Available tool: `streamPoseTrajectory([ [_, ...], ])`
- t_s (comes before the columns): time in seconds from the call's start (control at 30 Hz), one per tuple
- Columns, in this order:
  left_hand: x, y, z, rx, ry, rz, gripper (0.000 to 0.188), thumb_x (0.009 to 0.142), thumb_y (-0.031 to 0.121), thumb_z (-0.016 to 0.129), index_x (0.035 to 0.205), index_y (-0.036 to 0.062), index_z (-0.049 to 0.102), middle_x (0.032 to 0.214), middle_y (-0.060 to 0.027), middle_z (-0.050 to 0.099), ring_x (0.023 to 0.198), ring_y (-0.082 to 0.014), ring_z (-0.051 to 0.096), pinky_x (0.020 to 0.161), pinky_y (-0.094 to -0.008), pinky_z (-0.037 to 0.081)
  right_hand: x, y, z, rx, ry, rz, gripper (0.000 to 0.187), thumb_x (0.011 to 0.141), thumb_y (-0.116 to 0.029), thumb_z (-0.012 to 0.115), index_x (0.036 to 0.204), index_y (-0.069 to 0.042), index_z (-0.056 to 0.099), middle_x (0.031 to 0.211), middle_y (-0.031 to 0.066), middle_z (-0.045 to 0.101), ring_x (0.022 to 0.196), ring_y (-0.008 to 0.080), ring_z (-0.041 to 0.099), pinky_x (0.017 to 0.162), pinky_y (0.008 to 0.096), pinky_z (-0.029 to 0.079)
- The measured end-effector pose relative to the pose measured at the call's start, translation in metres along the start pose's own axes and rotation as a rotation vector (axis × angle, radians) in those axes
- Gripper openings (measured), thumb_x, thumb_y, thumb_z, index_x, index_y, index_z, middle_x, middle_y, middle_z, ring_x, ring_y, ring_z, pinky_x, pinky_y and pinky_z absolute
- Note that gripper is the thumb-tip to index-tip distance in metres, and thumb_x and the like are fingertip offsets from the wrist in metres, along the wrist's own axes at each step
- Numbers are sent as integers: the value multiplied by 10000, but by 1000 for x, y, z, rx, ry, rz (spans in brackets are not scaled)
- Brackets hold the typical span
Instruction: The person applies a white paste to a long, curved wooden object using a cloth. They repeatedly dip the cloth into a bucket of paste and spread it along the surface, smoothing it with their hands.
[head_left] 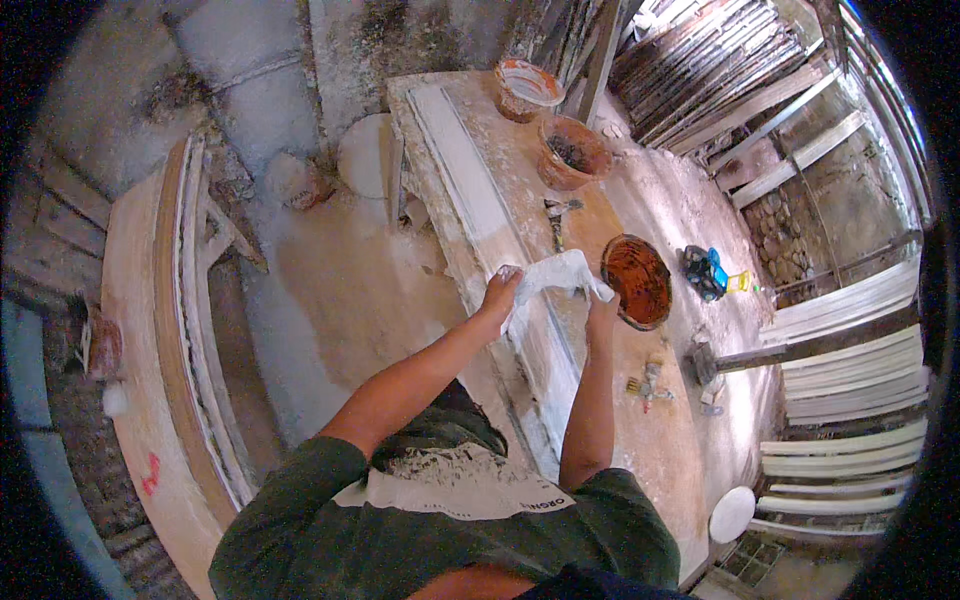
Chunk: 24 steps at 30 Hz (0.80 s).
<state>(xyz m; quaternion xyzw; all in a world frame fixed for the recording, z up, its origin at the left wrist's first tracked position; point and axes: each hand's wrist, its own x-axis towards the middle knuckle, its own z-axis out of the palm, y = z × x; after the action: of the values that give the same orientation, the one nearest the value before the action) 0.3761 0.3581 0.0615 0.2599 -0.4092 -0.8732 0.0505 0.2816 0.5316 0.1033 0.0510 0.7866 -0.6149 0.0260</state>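
Observation:
Stretched between my two hands is a limp white cloth-like strip (553, 270), apparently coated in something white. My left hand (503, 288) is closed on its left end, and my right hand (602, 303) pinches the other end. Both hands are over a long white moulding strip (460, 165) that runs along the left side of the worktable (600, 225). Just right of my right hand lies an orange-brown bowl (640, 283) with a dark rim. A brush (560, 222) lies on the table beyond the strip. Several tools (652, 385) lie to the right of my right forearm.
Two stained orange buckets (575, 155) stand at the table's far end. A blue and black object (704, 273) sits beside a small yellow packet (739, 282) at the right. To my left is a second long bench (150, 400). White strips (850, 375) are stacked at far right.

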Motion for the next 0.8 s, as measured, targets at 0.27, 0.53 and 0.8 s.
streamPoseTrajectory([
  [0.27,126,104,-63,90,-5,33,372,912,378,532,1143,86,536,1047,-61,594,945,-207,571,818,-398,464,90,-15,143,-95,-153,-130,313,796,-109,691,1050,45,595,956,97,657,881,200,617,811,311,474],
  [0.53,289,221,-112,67,63,-36,361,923,338,531,1144,54,505,1022,-97,604,890,-211,599,759,-389,488,193,-81,307,-186,-258,-52,555,717,-112,734,1184,46,478,959,154,646,871,236,626,787,343,496],
  [0.8,375,307,-87,188,170,86,378,925,331,539,1152,32,497,1067,-135,587,892,-227,594,787,-365,475,281,-58,438,-244,-301,-118,530,721,-182,753,1132,55,517,1100,206,616,1018,297,594,881,385,466],
])
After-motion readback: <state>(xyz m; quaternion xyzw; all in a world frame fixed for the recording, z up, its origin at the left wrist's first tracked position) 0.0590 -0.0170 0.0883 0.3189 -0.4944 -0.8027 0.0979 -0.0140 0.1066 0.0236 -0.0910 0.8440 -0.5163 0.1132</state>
